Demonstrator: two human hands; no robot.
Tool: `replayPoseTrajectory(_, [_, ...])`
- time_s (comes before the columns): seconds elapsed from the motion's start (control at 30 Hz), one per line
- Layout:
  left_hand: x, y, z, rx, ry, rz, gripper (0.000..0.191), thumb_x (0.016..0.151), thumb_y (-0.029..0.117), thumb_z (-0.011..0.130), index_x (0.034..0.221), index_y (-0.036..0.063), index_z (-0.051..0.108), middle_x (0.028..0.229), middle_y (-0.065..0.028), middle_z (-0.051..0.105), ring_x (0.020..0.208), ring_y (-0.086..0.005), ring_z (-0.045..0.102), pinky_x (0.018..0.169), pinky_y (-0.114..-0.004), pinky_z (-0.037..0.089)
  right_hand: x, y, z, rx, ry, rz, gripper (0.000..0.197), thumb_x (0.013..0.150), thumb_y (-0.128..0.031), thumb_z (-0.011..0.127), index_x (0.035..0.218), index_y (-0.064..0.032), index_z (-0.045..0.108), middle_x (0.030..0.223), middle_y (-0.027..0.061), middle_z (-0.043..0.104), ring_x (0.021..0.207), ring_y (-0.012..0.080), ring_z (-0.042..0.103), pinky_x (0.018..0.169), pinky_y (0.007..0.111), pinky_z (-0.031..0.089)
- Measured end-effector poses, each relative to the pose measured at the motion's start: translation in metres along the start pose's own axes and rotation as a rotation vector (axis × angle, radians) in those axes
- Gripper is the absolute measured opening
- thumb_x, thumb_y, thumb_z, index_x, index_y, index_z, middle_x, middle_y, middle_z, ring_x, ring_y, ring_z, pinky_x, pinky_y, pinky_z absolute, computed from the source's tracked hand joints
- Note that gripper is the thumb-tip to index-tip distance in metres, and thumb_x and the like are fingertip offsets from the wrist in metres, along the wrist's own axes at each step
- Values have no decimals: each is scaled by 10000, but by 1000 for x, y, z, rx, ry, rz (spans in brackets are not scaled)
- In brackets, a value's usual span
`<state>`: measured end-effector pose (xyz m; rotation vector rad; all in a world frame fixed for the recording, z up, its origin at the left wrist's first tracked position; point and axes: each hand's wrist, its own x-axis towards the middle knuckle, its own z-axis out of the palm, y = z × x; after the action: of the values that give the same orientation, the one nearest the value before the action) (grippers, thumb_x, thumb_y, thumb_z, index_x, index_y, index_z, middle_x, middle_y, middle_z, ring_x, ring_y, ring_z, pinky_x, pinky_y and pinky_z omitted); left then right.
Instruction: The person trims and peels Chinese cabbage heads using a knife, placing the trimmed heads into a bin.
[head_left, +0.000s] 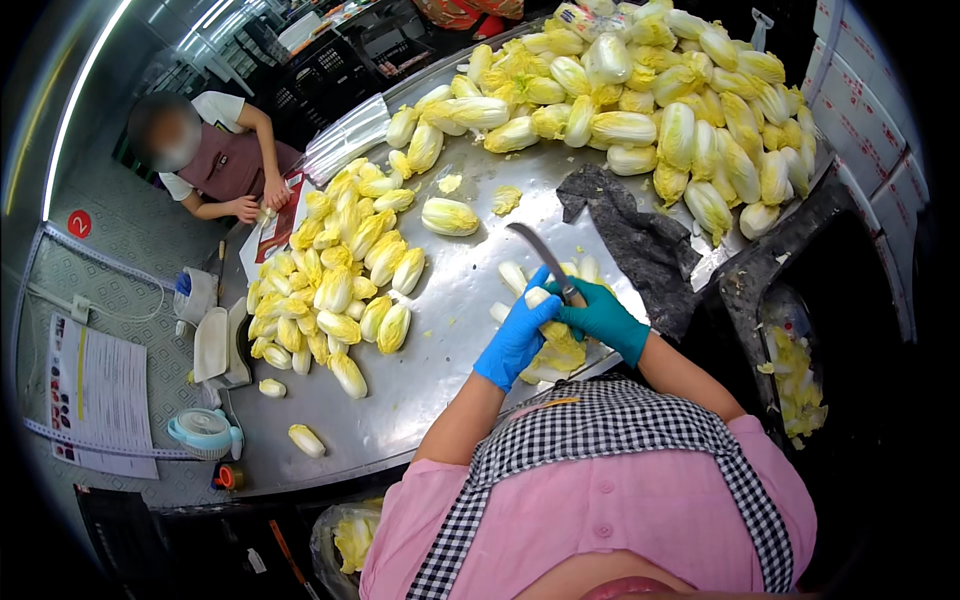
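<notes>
My left hand (517, 337), in a blue glove, grips a small napa cabbage (537, 298) by its pale base. In a green glove, my right hand (606, 319) holds a curved knife (547, 251) by its wooden handle, the dark blade pointing up and away to the left. Both hands are close together over the near edge of the metal table. Loose yellow leaves (559, 351) are below them, and several pale cabbage pieces (513, 277) are just beyond. A single cabbage (450, 217) lies farther out on the metal.
Small cabbages (334, 289) are heaped at left, larger ones (622, 129) at the far right. A dark cloth (626, 225) lies right of my hands. A co-worker (225, 150) stands across at left. A white scale (217, 349), blue-lidded container (204, 431) and leaf-filled bag (795, 375) flank the table.
</notes>
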<state>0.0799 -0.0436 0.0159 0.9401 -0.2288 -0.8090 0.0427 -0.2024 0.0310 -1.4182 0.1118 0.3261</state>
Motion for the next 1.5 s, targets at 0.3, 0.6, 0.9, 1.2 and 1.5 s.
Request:
replayPoseTrajectory(0.3, [-13, 1, -62, -571, 277, -50, 335, 861, 285, 622, 1085, 51, 536, 882, -95, 607, 817, -252, 598, 789, -403, 503, 20, 22, -21, 182, 372, -156, 236, 851, -195, 655, 1015, -38, 591, 800, 34, 615, 467, 72, 487, 416, 212, 387])
replayPoseTrajectory(0.6, [-43, 86, -154, -449, 672, 505, 87, 837, 152, 623, 854, 88, 567, 734, -34, 586, 676, -180, 582, 654, -339, 506, 22, 40, -16, 155, 305, -69, 254, 856, -233, 644, 973, -17, 580, 749, 43, 592, 473, 81, 482, 426, 213, 391])
replayPoseTrajectory(0.9, [-100, 218, -323, -340, 799, 549, 423, 868, 400, 572, 1190, 126, 568, 1150, -102, 588, 1085, -295, 531, 884, -428, 461, 27, 40, -20, 186, 302, 16, 244, 845, -248, 657, 938, -34, 585, 716, 32, 574, 464, 82, 471, 429, 213, 387])
replayPoseTrajectory(1.2, [54, 272, -354, 609, 1182, 891, 448, 794, 118, 620, 1193, -9, 462, 977, -117, 574, 746, -206, 561, 623, -325, 489, 44, 34, -23, 43, 327, -84, 175, 851, -198, 641, 932, -64, 562, 707, -1, 544, 495, 72, 474, 458, 216, 394])
replayPoseTrajectory(1.5, [225, 174, -220, 1438, 1314, -7, 983, 699, 512, 662, 1423, 37, 197, 1431, -298, 212, 1324, -443, 221, 1014, -613, 228, 33, 32, -57, 23, 472, -64, 97, 881, -115, 582, 958, -60, 560, 706, -3, 529, 514, 68, 481, 464, 220, 391])
